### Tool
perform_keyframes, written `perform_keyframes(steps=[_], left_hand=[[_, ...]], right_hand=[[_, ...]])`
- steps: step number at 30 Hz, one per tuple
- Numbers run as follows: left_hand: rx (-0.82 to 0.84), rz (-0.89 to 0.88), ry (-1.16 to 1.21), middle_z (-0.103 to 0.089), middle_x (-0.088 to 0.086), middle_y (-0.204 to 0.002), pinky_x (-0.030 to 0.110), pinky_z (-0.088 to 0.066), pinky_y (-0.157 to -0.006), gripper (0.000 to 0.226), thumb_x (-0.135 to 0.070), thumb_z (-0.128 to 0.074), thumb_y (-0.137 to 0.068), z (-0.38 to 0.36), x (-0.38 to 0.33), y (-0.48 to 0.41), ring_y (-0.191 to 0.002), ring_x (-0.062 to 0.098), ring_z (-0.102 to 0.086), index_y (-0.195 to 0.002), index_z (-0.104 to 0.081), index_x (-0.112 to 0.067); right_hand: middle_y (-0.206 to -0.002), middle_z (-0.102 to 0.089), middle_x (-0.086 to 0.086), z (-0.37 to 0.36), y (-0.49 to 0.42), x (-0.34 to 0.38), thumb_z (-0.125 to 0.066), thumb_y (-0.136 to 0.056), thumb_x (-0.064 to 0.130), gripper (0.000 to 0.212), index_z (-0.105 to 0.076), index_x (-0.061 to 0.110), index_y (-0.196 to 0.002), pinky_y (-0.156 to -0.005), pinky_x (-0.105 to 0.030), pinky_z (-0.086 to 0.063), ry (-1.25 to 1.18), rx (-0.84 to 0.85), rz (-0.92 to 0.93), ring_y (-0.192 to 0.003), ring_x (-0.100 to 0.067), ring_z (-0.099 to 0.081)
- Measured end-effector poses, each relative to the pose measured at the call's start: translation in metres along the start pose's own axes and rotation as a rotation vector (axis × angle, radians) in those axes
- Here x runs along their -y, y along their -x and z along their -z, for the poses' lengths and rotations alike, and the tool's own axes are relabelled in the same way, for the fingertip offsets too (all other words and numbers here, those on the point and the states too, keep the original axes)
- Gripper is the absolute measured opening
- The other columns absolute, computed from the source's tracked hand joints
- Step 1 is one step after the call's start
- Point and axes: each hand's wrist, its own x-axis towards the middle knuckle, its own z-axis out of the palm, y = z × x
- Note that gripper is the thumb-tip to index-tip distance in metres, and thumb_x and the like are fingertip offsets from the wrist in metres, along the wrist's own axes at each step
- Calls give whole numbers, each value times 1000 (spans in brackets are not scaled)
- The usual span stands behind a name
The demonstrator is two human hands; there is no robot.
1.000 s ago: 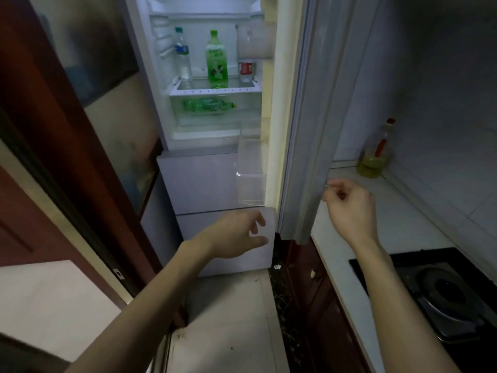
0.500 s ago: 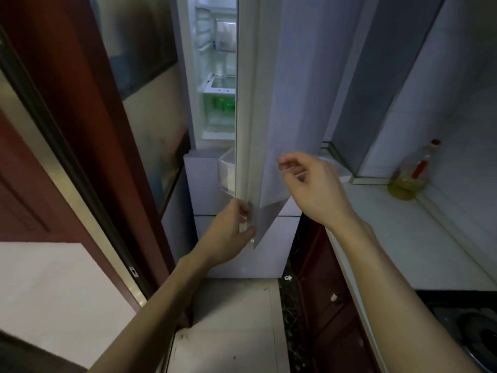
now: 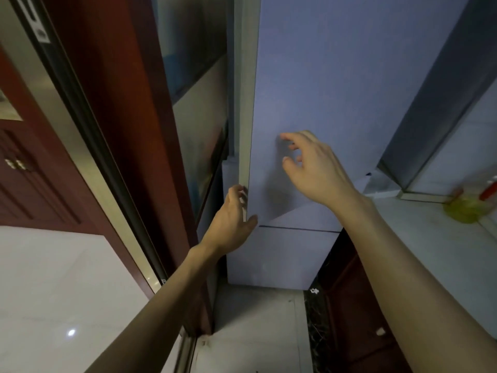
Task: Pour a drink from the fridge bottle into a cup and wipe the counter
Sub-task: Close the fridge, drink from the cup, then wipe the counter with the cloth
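Observation:
The pale blue-grey fridge door [image 3: 336,76] fills the middle of the view, swung almost shut, so the fridge's inside and its bottles are hidden. My left hand [image 3: 231,222] holds the door's lower left corner, fingers on the edge and thumb on the front face. My right hand [image 3: 314,168] is spread against the door's front, fingertips touching it and nothing held. The white counter [image 3: 430,251] runs along the right. No cup is in sight.
A yellow oil bottle with a red cap [image 3: 462,208] stands at the counter's far end by the wall. Dark red cabinets [image 3: 349,319] sit under the counter. A red-brown sliding door frame [image 3: 121,103] stands close on the left. The lower fridge drawer front [image 3: 282,257] is shut.
The fridge door has swung from wide open to nearly shut, hiding the bottles. My left hand took the door's edge and my right hand moved from the counter side onto its front.

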Motion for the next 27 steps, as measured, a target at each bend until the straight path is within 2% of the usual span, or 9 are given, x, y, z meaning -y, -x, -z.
perform_keyframes(steps=[4, 9, 12, 14, 15, 17, 20, 24, 27], left_hand=[[-3, 37, 49, -39, 5, -147, 27, -45, -94, 69, -15, -65, -92, 6, 18, -28, -123, 19, -51, -147, -24, -12], [-101, 76, 15, -45, 8, -148, 48, -50, -100, 78, -24, -63, -86, 13, 40, -66, -130, 29, -51, -152, -24, -13], [-137, 130, -12, -51, 5, -145, 37, -51, -96, 78, -35, -57, -82, 10, 52, -90, -127, 27, -55, -152, -29, -13], [-131, 179, -43, -55, 9, -141, 32, -50, -87, 71, -31, -58, -88, 4, 55, -106, -121, 30, -58, -151, -31, -10], [-130, 201, -58, -53, 12, -142, 34, -49, -88, 69, -26, -59, -92, 1, 56, -115, -122, 32, -57, -151, -29, -8], [-146, 226, -63, -43, 12, -149, 40, -49, -99, 73, -21, -61, -95, -4, 59, -132, -130, 32, -49, -154, -20, -9], [-212, 289, -49, -38, 10, -151, 50, -47, -104, 76, -25, -63, -91, -8, 62, -164, -131, 31, -46, -154, -23, -15], [-308, 352, -96, -39, 13, -148, 43, -48, -103, 70, -16, -63, -91, -15, 57, -194, -128, 32, -49, -152, -30, -12], [-317, 338, -157, -36, 13, -153, 42, -43, -108, 71, -17, -63, -93, -20, 57, -207, -134, 32, -43, -154, -28, -15]], right_hand=[[-149, -37, -4, -17, -29, -19, -51, -93, 15, 53, -40, 11, -144, -107, -31, -35, 123, 61, 22, -134, -22, -41], [-158, -26, -6, -39, -62, -46, -54, -89, 12, 59, -39, 10, -146, -113, -39, -32, 206, 107, 137, -143, -24, -28], [-160, -21, -5, -53, -85, -66, -55, -86, 11, 61, -40, 11, -145, -114, -38, -27, 245, 122, 216, -145, -22, -24], [-160, -21, -5, -60, -102, -80, -56, -84, 11, 63, -41, 11, -145, -114, -36, -25, 249, 141, 252, -146, -22, -23], [-160, -23, -6, -63, -111, -87, -56, -82, 11, 64, -42, 10, -144, -115, -36, -25, 249, 146, 270, -147, -23, -23], [-158, -26, -8, -66, -127, -100, -55, -79, 10, 65, -44, 9, -143, -116, -37, -24, 250, 149, 311, -146, -24, -25], [-157, -30, -7, -67, -148, -117, -55, -77, 7, 66, -46, 9, -142, -116, -34, -21, 228, 151, 361, -144, -23, -29], [-155, -35, -6, -73, -168, -138, -55, -75, 6, 63, -51, 9, -138, -115, -34, -22, 221, 127, 425, -143, -22, -33], [-155, -34, -6, -83, -177, -147, -56, -76, 6, 61, -53, 9, -137, -116, -33, -20, 214, 120, 425, -143, -22, -32]])
